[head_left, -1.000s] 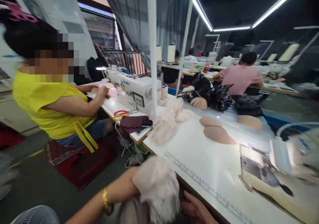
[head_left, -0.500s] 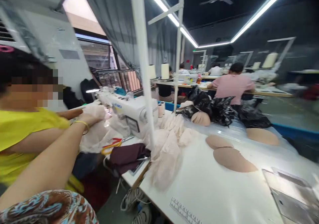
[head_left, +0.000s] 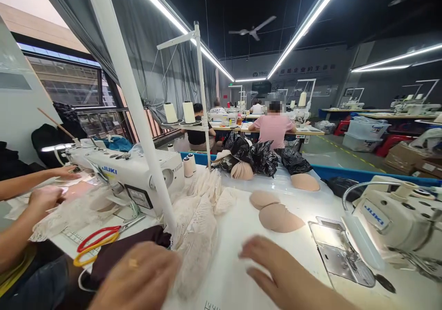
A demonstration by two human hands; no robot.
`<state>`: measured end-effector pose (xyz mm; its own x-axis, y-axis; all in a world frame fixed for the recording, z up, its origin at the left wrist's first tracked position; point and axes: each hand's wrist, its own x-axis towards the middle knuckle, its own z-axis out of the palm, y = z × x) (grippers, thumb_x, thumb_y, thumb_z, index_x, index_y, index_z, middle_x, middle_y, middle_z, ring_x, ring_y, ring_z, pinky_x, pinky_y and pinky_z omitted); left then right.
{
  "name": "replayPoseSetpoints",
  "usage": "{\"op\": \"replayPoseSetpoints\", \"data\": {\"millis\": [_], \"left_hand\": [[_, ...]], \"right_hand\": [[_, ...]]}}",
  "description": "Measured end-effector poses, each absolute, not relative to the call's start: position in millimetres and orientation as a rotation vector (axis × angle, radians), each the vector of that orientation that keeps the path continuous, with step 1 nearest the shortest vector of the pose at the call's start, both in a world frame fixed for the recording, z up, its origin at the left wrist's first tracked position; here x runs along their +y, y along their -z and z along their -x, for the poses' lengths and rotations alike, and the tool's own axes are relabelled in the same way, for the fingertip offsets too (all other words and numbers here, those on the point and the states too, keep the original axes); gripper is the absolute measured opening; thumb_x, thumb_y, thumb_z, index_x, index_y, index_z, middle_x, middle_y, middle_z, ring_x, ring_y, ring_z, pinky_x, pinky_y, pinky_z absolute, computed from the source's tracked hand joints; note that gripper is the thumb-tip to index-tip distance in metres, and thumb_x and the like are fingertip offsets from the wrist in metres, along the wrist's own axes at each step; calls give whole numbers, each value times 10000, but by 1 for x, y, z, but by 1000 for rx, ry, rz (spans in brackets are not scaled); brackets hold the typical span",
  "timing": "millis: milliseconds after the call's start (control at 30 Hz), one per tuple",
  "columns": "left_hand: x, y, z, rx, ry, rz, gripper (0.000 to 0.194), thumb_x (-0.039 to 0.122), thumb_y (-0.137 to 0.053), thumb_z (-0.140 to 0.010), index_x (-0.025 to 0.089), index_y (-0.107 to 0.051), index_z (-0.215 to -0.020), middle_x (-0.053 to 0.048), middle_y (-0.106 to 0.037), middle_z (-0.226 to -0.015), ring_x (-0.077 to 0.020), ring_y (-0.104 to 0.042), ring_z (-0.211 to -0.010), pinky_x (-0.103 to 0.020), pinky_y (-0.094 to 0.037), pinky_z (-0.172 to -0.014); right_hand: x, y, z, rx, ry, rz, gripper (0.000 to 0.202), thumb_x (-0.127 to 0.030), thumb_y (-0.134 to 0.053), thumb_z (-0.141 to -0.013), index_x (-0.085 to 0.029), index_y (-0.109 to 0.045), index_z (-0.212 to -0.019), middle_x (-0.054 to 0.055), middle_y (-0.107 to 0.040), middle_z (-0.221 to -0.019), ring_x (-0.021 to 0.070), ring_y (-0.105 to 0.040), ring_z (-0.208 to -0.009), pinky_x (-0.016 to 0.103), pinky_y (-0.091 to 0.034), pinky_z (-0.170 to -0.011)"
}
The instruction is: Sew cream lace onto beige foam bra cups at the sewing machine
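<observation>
My left hand (head_left: 138,275) is smeared by motion at the bottom, above a dark maroon cloth (head_left: 117,250) and left of a cream lace fabric pile (head_left: 198,229). Its fingers look curled, but whether they hold anything is hidden. Over the white tabletop (head_left: 231,236), my right hand (head_left: 272,268) has thumb and fingers apart with nothing between them. Beyond it lie two overlapping stacks of beige, rounded pads (head_left: 278,218). To the right stands a sewing machine (head_left: 390,222) with a metal needle plate (head_left: 345,255).
At left, a co-worker's hands (head_left: 46,197) hold fabric beside another sewing machine (head_left: 131,172). Scissors (head_left: 98,243) with red and yellow handles lie near it. A white pole (head_left: 131,89) rises between the tables. Black plastic bags (head_left: 264,156) and more beige pads (head_left: 305,182) sit at the back.
The view has swung right, bringing the right-hand sewing machine into sight. An arm earlier reached left to the co-worker's pale fabric; now both my hands are over the front of the table.
</observation>
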<state>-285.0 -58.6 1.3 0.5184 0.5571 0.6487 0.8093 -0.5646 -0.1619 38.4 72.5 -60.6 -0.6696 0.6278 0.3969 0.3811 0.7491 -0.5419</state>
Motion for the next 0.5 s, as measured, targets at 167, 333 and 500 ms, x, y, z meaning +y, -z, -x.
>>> {"op": "replayPoseSetpoints", "data": {"millis": [167,333,500], "left_hand": [[-17,-5,188,-1230,412,2513,333,121,-594,-915,202,-654,-1231,-99,-700,-1344,-274,-657,-1206,-445,-508,-1077],[16,-9,201,-1959,-11,2264,225,228,-667,-935,123,-713,-1128,-168,-735,-1141,-377,-678,-1095,-579,-510,-1007],[19,-2,177,-1765,369,2381,506,286,-716,-900,137,-610,-1372,-204,-610,-1418,-401,-536,-1325,-619,-387,-1134]], "right_hand": [[131,38,32,-2632,-185,897,275,-121,-739,-864,-200,-737,-1128,156,-650,-1403,381,-525,-1341,569,-481,-1046],[132,39,15,-2527,-98,870,172,-118,-536,-1011,-145,-679,-921,125,-723,-1004,276,-607,-1011,451,-482,-931],[67,43,-68,-2292,-205,776,133,-104,-534,-977,-185,-561,-875,55,-628,-877,204,-560,-809,321,-467,-722]]}}
